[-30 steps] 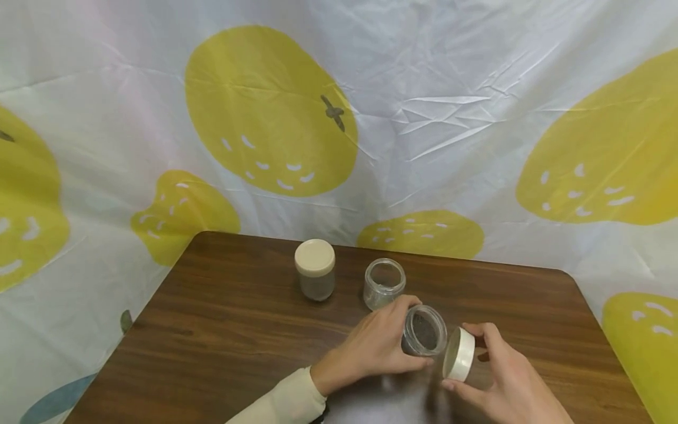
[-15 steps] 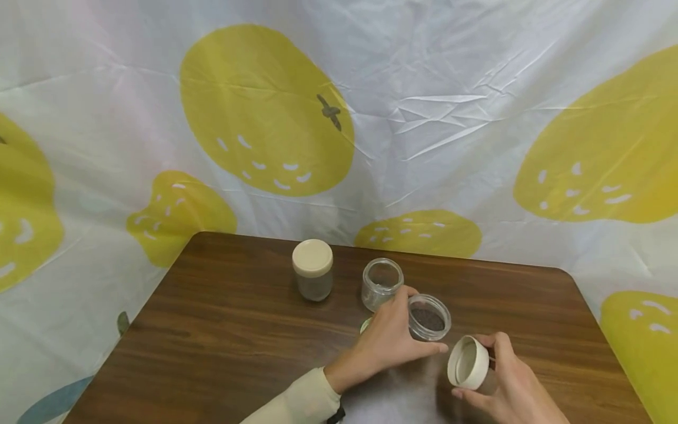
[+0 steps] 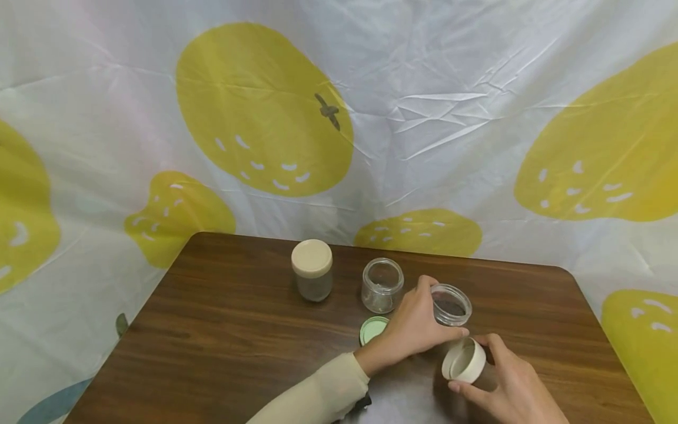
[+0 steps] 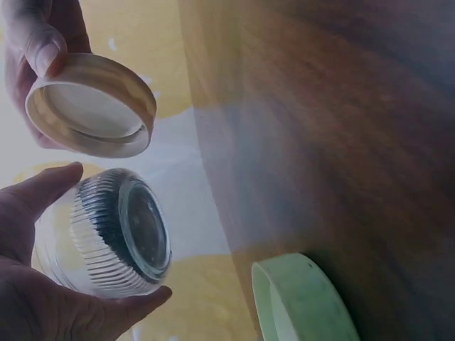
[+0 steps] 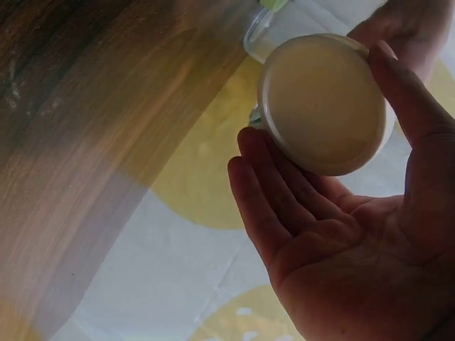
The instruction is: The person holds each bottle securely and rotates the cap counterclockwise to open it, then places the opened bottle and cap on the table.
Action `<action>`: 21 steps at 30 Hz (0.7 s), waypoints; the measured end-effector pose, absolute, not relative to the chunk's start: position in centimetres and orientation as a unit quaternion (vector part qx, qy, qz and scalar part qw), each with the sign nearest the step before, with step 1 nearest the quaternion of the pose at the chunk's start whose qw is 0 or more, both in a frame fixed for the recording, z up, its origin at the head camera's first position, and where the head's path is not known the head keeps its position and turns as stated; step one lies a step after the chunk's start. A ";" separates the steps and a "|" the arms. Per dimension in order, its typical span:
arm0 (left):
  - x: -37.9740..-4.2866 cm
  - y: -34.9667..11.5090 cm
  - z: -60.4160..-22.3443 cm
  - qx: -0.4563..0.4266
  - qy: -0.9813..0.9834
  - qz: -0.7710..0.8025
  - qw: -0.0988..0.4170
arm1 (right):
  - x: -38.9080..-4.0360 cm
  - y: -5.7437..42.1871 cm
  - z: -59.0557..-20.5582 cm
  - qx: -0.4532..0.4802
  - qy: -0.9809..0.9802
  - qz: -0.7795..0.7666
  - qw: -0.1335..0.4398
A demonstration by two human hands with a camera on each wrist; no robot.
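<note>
My left hand (image 3: 415, 321) grips a clear jar (image 3: 452, 318) with dark contents at its bottom, its open mouth facing up. In the left wrist view the ribbed side of this jar (image 4: 106, 238) shows between thumb and fingers, held off the table. My right hand (image 3: 514, 380) pinches a cream lid (image 3: 474, 364) by its rim, with the hollow inside turned up and to the left. The lid is close below the jar's mouth in the head view. From the right wrist, the flat outer face of the lid (image 5: 323, 106) is visible.
Behind my left hand stands an open clear jar (image 3: 381, 300). A jar with a cream lid (image 3: 312, 271) is farther left. Partly hidden by my left wrist, a green lid (image 3: 372, 330) lies on the brown table (image 3: 238, 330). A lemon-print cloth (image 3: 424, 165) hangs behind the table.
My left hand has carried the jar right and farther away, turning its mouth more upward. My right hand has tipped the lid so its inside shows. The green lid has come into view.
</note>
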State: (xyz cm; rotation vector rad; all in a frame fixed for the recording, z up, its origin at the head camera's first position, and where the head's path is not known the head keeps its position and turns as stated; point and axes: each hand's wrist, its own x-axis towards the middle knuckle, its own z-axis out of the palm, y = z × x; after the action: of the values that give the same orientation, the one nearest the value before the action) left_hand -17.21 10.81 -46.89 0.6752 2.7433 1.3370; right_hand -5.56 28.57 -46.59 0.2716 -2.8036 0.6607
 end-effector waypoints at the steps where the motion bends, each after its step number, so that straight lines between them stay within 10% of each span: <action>1: -17.4 11.1 -46.9 0.212 0.878 0.429 0.015 | -5.6 28.6 -46.6 0.091 -0.961 0.229 0.126; 21: -20.5 14.7 -47.4 0.133 0.883 0.435 0.113 | -7.3 29.5 -46.0 -0.039 -0.972 0.231 0.009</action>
State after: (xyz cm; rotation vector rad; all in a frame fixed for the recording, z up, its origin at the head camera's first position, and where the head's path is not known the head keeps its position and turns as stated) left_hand -20.49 14.65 -47.36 0.3911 2.5908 1.2767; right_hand -7.32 29.51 -46.04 -0.1213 -3.0371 0.7202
